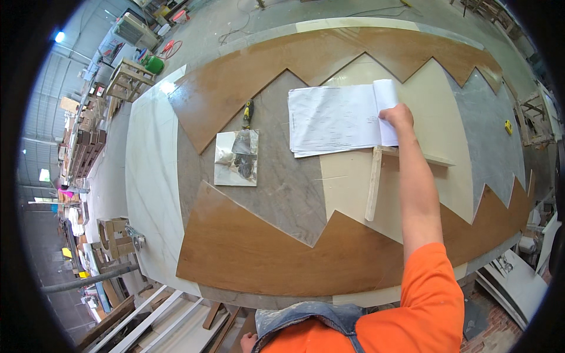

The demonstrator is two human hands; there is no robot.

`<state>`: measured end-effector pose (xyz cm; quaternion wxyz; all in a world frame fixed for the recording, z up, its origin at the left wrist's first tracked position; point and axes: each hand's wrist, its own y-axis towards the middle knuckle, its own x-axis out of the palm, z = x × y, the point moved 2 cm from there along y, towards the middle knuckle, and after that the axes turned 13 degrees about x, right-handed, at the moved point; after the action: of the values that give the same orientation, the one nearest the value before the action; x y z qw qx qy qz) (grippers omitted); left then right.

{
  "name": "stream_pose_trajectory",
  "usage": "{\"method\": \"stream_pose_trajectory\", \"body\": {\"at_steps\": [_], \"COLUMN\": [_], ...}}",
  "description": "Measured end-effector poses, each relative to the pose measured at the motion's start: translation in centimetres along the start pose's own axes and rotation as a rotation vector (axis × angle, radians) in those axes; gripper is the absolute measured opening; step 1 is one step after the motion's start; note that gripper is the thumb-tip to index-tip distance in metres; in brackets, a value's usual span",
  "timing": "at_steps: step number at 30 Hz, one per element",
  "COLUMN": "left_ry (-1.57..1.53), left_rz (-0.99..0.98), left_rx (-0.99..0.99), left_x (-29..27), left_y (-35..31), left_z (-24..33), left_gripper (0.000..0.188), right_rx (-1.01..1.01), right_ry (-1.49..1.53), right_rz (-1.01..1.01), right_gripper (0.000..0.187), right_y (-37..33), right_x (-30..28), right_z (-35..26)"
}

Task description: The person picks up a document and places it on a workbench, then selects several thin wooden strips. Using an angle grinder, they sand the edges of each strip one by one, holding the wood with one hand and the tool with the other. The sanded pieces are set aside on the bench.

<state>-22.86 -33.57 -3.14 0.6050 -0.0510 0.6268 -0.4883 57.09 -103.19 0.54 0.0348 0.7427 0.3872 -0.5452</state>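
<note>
My right hand (397, 117) reaches across the table, fingers closed on the curled right edge of a stack of printed paper sheets (332, 117). Below that hand, a pale wooden square (374, 182) made of two joined strips lies partly under my forearm. Left of the papers sits a square white tile (228, 170) smeared with dark grey paste. A hand tool with a yellow-and-black handle (248, 112) rests just above it. My left hand (248, 342) shows only in part at the lower edge, beside my apron (306, 315); its fingers are mostly hidden.
Brown zigzag-edged panels (282, 265) lie along the near and far sides of the slab-topped table (150, 176). A small yellow object (508, 126) is at the right. Beyond the left end stand a wooden stool (128, 80), a green bucket (154, 64) and a cardboard box (115, 238).
</note>
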Motion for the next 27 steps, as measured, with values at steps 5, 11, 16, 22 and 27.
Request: {"method": "stream_pose_trajectory", "body": {"at_steps": [5, 11, 16, 22, 27], "left_ry": [0.040, -0.044, -0.112, -0.537, -0.709], "left_rz": [-0.003, 0.171, 0.305, 0.065, -0.554], "left_rx": [0.001, 0.251, 0.636, 1.379, 1.278], "left_x": [-5.0, -11.4, -19.4, -23.0, -19.3], "left_y": [4.6, 7.1, 6.3, -2.7, -2.8], "left_z": [9.0, 16.5, 29.8, 52.9, 52.2], "left_gripper": [0.047, 0.046, 0.048, 0.084, 0.075], "right_rx": [-0.022, -0.412, -0.893, -1.222, -1.517], "right_ry": [0.597, 0.947, 0.501, -0.278, -0.613], "right_rz": [-0.405, -0.598, -0.519, -0.475, -0.489], "right_gripper": [0.049, 0.060, 0.057, 0.064, 0.056], "right_y": [-1.5, -9.0, -19.9, -38.6, -50.9], "right_x": [-3.0, -10.4, -20.6, -25.9, -21.8], "right_z": [0.2, -2.4, -6.6, -11.3, -12.4]}}
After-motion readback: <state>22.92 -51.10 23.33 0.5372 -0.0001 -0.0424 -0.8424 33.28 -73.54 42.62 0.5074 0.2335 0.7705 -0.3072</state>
